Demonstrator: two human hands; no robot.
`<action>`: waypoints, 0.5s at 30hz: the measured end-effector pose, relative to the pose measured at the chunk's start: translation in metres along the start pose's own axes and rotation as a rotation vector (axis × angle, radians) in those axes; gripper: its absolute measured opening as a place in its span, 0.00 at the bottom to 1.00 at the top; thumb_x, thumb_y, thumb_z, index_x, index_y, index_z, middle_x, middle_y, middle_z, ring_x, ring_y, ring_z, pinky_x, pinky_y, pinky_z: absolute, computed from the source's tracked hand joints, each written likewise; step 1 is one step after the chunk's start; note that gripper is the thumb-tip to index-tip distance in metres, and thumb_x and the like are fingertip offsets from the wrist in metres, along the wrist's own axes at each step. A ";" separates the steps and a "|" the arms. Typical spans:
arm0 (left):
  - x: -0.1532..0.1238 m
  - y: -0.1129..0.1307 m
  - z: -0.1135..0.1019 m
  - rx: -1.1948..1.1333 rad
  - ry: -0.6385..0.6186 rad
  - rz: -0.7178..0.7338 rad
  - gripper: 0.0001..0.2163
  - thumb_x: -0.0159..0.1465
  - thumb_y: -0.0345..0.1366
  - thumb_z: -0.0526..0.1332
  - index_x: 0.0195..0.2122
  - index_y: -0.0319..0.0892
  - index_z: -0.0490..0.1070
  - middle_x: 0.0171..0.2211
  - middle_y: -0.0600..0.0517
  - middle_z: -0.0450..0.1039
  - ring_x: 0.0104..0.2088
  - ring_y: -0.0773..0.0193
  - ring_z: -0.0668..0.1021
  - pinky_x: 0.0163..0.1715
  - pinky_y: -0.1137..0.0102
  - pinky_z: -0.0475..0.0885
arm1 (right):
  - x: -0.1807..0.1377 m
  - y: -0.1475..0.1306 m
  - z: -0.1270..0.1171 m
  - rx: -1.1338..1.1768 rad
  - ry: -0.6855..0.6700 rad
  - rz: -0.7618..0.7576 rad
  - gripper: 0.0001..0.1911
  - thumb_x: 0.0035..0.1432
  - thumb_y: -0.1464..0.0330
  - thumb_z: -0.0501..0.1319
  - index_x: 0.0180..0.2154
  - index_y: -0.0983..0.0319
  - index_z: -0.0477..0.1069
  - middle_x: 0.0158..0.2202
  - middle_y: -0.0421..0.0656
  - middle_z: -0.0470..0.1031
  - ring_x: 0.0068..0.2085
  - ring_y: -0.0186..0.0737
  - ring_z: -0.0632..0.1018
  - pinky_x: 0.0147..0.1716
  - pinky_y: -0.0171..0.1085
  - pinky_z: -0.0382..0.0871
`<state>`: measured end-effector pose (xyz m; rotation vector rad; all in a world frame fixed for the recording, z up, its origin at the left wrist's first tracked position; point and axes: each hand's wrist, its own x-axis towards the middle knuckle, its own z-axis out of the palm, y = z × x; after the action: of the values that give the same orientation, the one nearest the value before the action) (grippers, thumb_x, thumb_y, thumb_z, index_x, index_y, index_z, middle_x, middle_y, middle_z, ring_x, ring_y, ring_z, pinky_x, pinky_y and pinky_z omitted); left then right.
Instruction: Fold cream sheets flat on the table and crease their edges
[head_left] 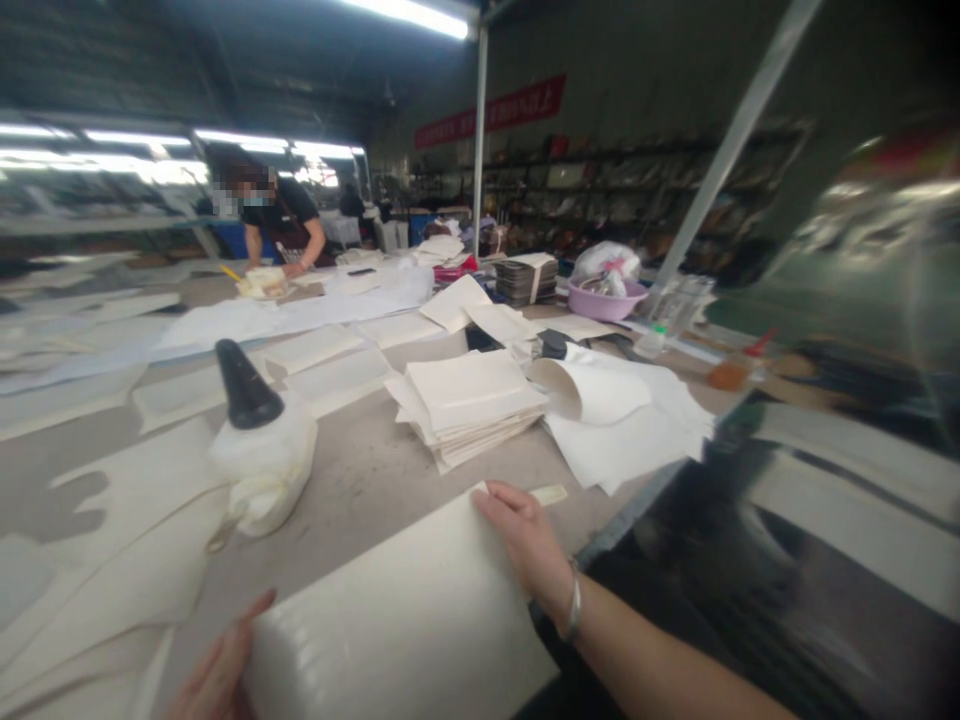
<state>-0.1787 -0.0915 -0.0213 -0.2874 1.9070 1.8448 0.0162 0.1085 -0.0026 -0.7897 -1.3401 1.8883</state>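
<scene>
A cream-white sheet [397,610], smooth and bent over along its left side, is held up near the table's front edge. My right hand [525,535], with a bangle at the wrist, pinches its upper right corner. At the lower left, my left hand [225,665] grips the curved left edge, its fingers partly hidden behind the sheet. Just beyond lies a stack of similar cream sheets [472,395]. Left of the stack stands a white bottle with a black conical top [262,450], its body smeared with yellowish residue.
Loose cut pieces [112,560] cover the left of the table. A curled white sheet [607,390] lies right of the stack. Farther back are a purple basin [606,300], a strapped dark stack [525,280] and an orange bottle [731,372]. Across the table, another person [277,215] works.
</scene>
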 end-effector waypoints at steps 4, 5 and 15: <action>-0.006 0.001 -0.009 0.026 -0.220 -0.124 0.21 0.38 0.49 0.72 0.32 0.44 0.77 0.34 0.49 0.79 0.34 0.48 0.78 0.30 0.60 0.72 | -0.001 0.001 0.001 0.024 0.021 0.052 0.17 0.49 0.55 0.65 0.26 0.63 0.69 0.22 0.38 0.65 0.23 0.32 0.64 0.23 0.32 0.56; -0.009 0.000 -0.010 0.039 -0.274 -0.117 0.22 0.39 0.47 0.73 0.34 0.42 0.76 0.33 0.47 0.78 0.34 0.49 0.78 0.30 0.61 0.72 | -0.002 0.001 0.001 0.009 0.036 0.059 0.17 0.49 0.55 0.65 0.27 0.63 0.70 0.22 0.38 0.67 0.24 0.33 0.66 0.23 0.32 0.57; -0.019 -0.011 -0.010 -0.112 -0.403 0.025 0.18 0.51 0.40 0.68 0.39 0.35 0.72 0.31 0.46 0.78 0.32 0.57 0.78 0.32 0.67 0.72 | 0.000 0.002 0.004 -0.189 0.133 0.092 0.14 0.43 0.55 0.66 0.27 0.60 0.75 0.24 0.43 0.75 0.27 0.42 0.74 0.21 0.34 0.65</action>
<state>-0.1589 -0.1049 -0.0217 0.0717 1.5426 1.8613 0.0122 0.1059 -0.0033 -1.0698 -1.4340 1.7609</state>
